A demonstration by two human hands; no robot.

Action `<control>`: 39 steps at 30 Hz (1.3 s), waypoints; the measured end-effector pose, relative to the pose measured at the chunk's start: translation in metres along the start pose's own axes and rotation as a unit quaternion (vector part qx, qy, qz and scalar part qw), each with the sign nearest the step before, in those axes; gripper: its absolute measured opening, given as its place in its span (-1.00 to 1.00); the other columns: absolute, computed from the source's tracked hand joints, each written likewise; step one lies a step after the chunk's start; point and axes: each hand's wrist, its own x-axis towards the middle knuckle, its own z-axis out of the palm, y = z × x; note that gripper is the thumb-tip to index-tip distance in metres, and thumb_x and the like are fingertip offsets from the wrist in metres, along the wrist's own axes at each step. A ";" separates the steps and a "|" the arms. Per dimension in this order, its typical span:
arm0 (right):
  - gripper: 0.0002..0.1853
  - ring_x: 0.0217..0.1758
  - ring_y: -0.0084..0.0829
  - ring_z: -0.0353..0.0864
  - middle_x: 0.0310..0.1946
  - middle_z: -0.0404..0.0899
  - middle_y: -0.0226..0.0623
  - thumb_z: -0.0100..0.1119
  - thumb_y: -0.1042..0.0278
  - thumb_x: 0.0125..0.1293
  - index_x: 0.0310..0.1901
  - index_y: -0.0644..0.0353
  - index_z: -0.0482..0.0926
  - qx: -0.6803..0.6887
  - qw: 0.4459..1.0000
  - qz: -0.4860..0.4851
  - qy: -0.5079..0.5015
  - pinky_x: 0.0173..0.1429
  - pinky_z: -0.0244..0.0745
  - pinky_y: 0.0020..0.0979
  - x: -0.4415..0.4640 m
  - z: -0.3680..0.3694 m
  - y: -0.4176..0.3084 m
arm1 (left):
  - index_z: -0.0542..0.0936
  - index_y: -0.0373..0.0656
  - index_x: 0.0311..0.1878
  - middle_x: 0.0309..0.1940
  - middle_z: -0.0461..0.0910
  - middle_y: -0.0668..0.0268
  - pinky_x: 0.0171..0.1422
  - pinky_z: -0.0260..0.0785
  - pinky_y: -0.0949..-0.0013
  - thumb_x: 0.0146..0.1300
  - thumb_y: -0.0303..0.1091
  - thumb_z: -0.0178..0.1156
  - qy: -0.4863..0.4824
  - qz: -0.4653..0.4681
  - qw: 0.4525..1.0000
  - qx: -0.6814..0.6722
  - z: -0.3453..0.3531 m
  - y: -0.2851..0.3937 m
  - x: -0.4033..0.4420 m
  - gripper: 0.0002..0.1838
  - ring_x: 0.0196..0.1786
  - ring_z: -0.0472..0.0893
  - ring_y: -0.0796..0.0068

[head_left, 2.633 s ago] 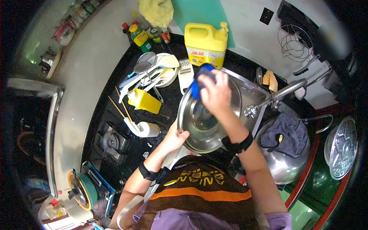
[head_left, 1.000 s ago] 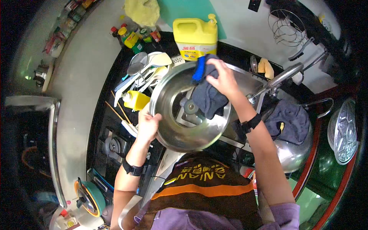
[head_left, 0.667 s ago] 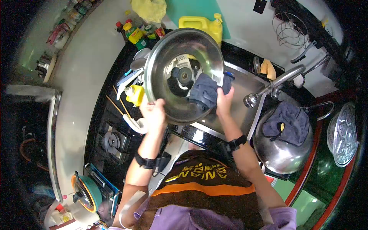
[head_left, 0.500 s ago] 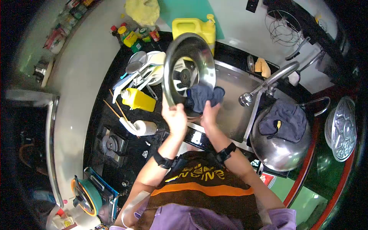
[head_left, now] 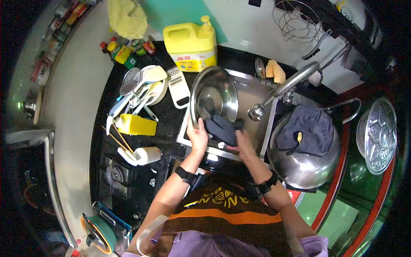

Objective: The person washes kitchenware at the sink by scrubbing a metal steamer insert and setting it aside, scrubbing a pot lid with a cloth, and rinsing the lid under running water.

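Note:
A shiny stainless-steel basin (head_left: 216,77) is tilted over the near left part of the sink, its hollow facing me. My left hand (head_left: 198,136) grips its near left rim, fingers closed on the edge. A dark grey cloth (head_left: 221,129) lies bunched against the basin's lower inside wall. At the cloth's right end is my right hand (head_left: 245,145), slightly blurred, with its fingers closed on the cloth.
A faucet (head_left: 282,90) reaches over the sink (head_left: 252,100). To the right, a dark cloth (head_left: 306,130) drapes over a large steel wok (head_left: 295,167). A yellow jug (head_left: 190,45), a grater (head_left: 178,85), utensils and a yellow bottle (head_left: 139,124) stand on the counter.
My view has shifted right. The basin has come lower over the sink, uncovering the jug and grater. My right hand and the cloth have moved down to the basin's lower right side.

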 end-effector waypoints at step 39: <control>-0.72 0.29 -0.02 0.12 0.18 0.24 0.03 -0.06 0.45 0.09 -0.28 0.38 0.62 -0.671 0.622 -0.402 0.028 0.37 0.00 -0.06 0.234 0.076 0.034 | 0.46 -0.19 0.03 -0.29 0.59 0.09 -0.09 0.37 0.31 0.30 -0.13 0.03 -0.203 -0.291 0.928 0.115 0.021 -0.124 0.050 -0.63 -0.23 0.58 0.33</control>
